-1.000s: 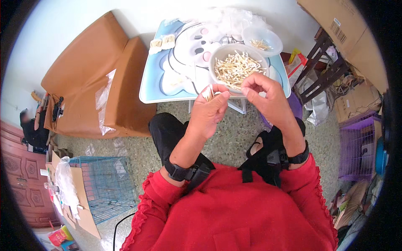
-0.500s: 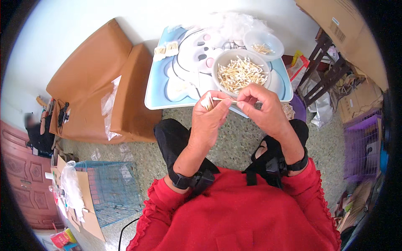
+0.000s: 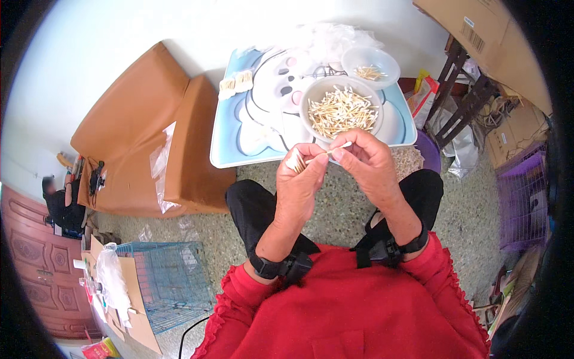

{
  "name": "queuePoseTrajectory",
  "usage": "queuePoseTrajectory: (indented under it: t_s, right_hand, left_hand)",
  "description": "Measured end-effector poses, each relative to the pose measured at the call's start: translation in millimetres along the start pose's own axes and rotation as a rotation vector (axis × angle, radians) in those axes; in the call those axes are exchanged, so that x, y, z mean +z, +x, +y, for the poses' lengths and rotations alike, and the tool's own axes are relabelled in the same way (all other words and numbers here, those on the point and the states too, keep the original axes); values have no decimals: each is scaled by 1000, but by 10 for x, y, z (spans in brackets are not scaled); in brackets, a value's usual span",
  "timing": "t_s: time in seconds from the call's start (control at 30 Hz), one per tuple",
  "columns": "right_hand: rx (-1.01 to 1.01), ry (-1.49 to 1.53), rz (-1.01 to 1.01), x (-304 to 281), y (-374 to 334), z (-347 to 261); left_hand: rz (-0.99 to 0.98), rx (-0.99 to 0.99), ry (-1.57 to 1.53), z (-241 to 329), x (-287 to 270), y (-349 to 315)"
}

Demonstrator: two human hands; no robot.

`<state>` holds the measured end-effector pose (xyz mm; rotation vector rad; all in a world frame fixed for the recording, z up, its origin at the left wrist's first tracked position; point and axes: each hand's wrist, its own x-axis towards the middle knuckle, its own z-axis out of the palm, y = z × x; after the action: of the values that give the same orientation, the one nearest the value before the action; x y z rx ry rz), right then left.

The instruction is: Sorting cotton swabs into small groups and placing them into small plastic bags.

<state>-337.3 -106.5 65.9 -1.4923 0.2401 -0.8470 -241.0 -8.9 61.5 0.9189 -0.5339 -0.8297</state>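
Observation:
My left hand (image 3: 295,185) is closed around a small bundle of cotton swabs (image 3: 298,163), their white tips fanned toward the table. In my right hand (image 3: 369,166), thumb and fingertips pinch a single cotton swab (image 3: 338,148); its other end reaches the left thumb and fingers. Both hands are at the near edge of a blue-and-white cartoon table (image 3: 251,157). Just beyond them stands a white bowl (image 3: 305,119) heaped with loose swabs (image 3: 342,111). Behind it, a smaller translucent bowl (image 3: 391,67) holds a few more.
Small packs of swabs (image 3: 235,84) lie at the table's left, clear plastic bags (image 3: 335,39) at its back. A brown covered sofa (image 3: 134,113) and a blue wire cage (image 3: 164,281) are on the left. A purple tub (image 3: 431,152) stands right. Another person (image 3: 63,203) is far left.
My right hand has turned the single swab from nearly level to slanting upward, one white tip showing above the fingers. The left hand keeps its bundle. The view has shifted slightly.

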Motion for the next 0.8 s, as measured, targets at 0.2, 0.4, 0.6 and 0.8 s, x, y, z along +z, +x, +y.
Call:
queuePoseTrajectory:
  t_s: [0.2,0.4,0.6,0.8]
  right_hand:
    - [77,250,27,56,-62,4]
    - [120,347,58,117,-60,-13]
    - [194,453,8,115,-65,102]
    - [243,502,-19,126,-85,162]
  left_hand:
    - [24,-26,-48,-10,-21,7]
    - [27,8,-46,40,39,7]
    - [-5,98,-8,11,-6,-31]
    - [0,121,1,-28,-67,-44]
